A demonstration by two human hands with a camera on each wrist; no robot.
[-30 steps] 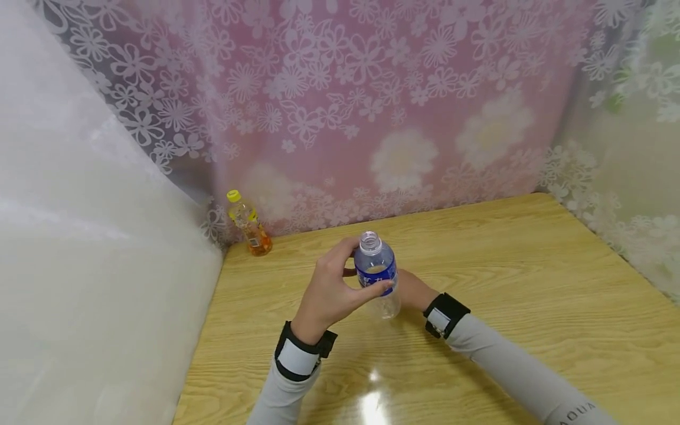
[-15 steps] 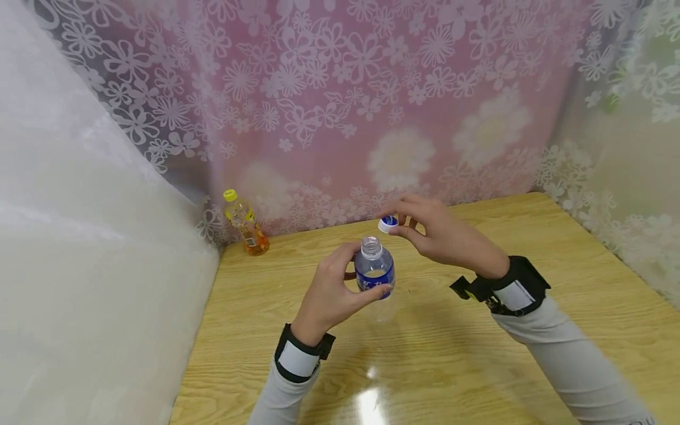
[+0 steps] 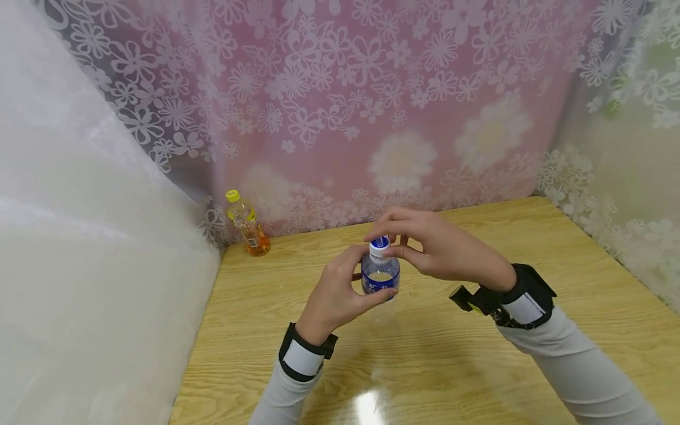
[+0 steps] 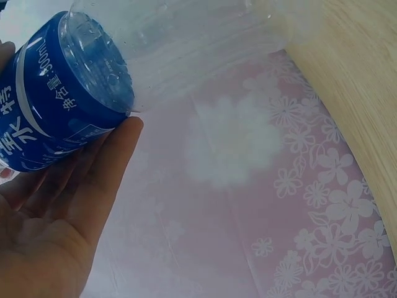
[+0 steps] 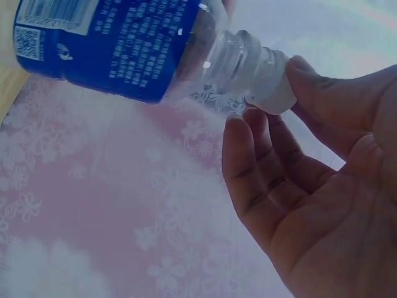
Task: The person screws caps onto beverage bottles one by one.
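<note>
A clear plastic water bottle [image 3: 380, 277] with a blue label stands upright near the middle of the table in the head view. Around its label my left hand [image 3: 340, 289] grips it, thumb in front and fingers behind. My right hand [image 3: 432, 245] pinches a white cap [image 3: 379, 247] with a blue top between thumb and fingers, right at the bottle's mouth. In the right wrist view the cap [image 5: 276, 90] sits at the end of the threaded neck [image 5: 245, 62]. The left wrist view shows the blue label [image 4: 56, 93] against my palm and fingers.
A second bottle [image 3: 249, 227] with a yellow cap and some orange contents stands at the table's back left corner. The wooden table [image 3: 478, 354] meets a pink floral curtain [image 3: 329, 118] behind and a white sheet [image 3: 106, 265] at the left.
My right hand came up from behind the bottle with the cap, then lowered it onto the bottle's mouth, which was bare before. My left hand has kept its grip on the bottle.
</note>
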